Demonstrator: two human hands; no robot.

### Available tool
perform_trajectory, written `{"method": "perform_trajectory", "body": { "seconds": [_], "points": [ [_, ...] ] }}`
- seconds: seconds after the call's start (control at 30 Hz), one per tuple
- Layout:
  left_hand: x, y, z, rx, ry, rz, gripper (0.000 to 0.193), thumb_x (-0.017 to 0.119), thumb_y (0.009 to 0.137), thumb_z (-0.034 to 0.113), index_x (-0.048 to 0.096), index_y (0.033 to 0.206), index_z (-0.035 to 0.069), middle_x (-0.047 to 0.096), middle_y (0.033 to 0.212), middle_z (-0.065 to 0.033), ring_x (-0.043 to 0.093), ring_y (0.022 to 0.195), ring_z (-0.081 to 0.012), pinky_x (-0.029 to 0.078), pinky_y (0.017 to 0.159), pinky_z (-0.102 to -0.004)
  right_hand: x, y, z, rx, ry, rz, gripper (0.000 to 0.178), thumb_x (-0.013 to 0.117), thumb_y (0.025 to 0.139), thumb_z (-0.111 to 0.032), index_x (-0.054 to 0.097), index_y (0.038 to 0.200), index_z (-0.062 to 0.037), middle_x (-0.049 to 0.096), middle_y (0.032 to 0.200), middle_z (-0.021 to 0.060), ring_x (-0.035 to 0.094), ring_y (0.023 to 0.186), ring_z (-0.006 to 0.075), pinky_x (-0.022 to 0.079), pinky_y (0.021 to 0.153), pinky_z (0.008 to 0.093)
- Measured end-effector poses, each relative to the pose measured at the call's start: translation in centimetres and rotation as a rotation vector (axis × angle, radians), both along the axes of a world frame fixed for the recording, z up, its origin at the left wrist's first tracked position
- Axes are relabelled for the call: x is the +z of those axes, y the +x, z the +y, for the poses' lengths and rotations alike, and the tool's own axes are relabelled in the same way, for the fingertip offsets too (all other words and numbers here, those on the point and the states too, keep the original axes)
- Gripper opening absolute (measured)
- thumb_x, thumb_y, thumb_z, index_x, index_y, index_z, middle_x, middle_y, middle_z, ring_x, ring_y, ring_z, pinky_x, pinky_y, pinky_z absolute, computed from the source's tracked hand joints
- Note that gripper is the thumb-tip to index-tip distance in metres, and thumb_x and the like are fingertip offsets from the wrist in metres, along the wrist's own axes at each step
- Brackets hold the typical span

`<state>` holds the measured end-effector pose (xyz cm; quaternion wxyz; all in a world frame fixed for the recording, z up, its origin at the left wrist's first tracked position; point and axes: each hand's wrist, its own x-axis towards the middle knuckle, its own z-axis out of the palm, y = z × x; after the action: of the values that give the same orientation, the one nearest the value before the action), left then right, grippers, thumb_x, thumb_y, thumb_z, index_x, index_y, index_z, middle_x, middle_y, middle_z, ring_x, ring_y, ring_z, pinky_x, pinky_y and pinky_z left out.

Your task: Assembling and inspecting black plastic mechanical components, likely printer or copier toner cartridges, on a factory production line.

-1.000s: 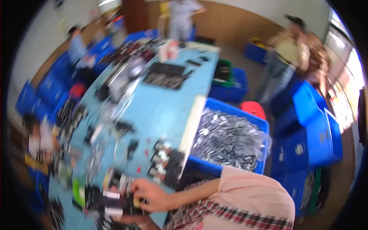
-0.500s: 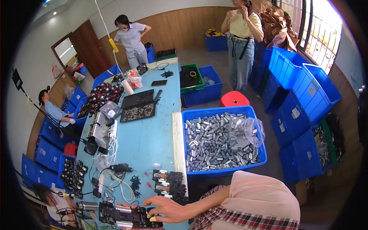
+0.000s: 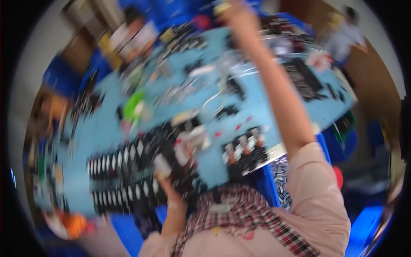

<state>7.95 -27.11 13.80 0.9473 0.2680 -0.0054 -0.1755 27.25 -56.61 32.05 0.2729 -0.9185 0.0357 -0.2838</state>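
Note:
Motion blurs the whole view. My left hand (image 3: 168, 185) grips a black assembly with silver cylinders (image 3: 180, 165) over the near part of the table, its fingers closed against the side. Rows of similar black assemblies (image 3: 122, 165) lie just to the left. My right arm is stretched far across the table, with my right hand (image 3: 242, 23) at the top edge of the view, over the far side. A pale yellow cover shows on a fingertip; smearing hides whether the fingers hold anything. A smaller group of black and silver assemblies (image 3: 245, 150) sits beneath my right arm.
The blue tabletop (image 3: 171, 107) carries a bright green object (image 3: 135, 105), cables, small black pieces and a dark tray (image 3: 302, 79). A blue bin of silver cylinders (image 3: 280, 182) stands at the near right edge. Other people sit or stand around the far side.
The view has swung left. My right hand has left the black assembly and reached far across the table. My left hand, mostly hidden before, now shows holding an assembly.

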Motion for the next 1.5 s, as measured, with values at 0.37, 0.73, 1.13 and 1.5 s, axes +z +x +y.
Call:
{"method": "perform_trajectory", "body": {
  "seconds": [0.37, 0.73, 1.13, 1.5],
  "points": [
    [-3.7, -1.8, 7.9, 0.398, 0.012, 0.386, 0.053, 0.044, 0.082, 0.052, 0.053, 0.107, 0.005, 0.06, 0.088, -0.0131, 0.059, 0.079, -0.0228, 0.051, 0.063, -0.0335, -21.0, -19.5, 21.0, 1.075, 0.398, 0.215, 0.026, 0.06, 0.071, -0.013, 0.062, 0.096, -0.01, 0.046, 0.112, 0.0142, 0.045, 0.103, 0.0292, 0.037, 0.087, 0.0372],
    [-22.0, -3.6, 11.4, 0.311, 1.315, 0.255, 0.039, 0.055, 0.079, 0.022, 0.049, 0.108, -0.004, 0.056, 0.096, -0.018, 0.055, 0.089, -0.0289, 0.042, 0.076, -0.035, -31.0, -24.0, 12.2, 0.452, 0.523, 0.554, 0.02, 0.051, 0.079, -0.012, 0.059, 0.094, -0.0009, 0.05, 0.099, 0.0118, 0.051, 0.088, 0.0241, 0.041, 0.077, 0.0311],
    [-16.9, -0.5, 8.8, 0.146, 2.273, -0.342, 0.066, 0.071, 0.066, 0.02, 0.04, 0.119, -0.003, 0.047, 0.113, -0.0215, 0.047, 0.103, -0.0337, 0.041, 0.085, -0.0397, -35.9, -30.4, 3.5, -0.169, 0.644, 0.366, 0.016, 0.055, 0.077, -0.002, 0.059, 0.092, 0.0005, 0.054, 0.08, 0.0102, 0.052, 0.066, 0.0182, 0.041, 0.059, 0.0271],
    [-28.4, 3.1, -12.6, -0.167, 1.374, -0.31, 0.087, 0.076, 0.06, 0.033, 0.031, 0.121, -0.011, 0.047, 0.112, -0.0251, 0.046, 0.105, -0.0358, 0.035, 0.092, -0.039, -38.5, -22.4, -6.4, -0.616, 0.589, 0.017, 0.035, 0.054, 0.068, 0.006, 0.053, 0.102, -0.0004, 0.057, 0.093, 0.0145, 0.057, 0.081, 0.0254, 0.046, 0.067, 0.0318]
  ]
}}
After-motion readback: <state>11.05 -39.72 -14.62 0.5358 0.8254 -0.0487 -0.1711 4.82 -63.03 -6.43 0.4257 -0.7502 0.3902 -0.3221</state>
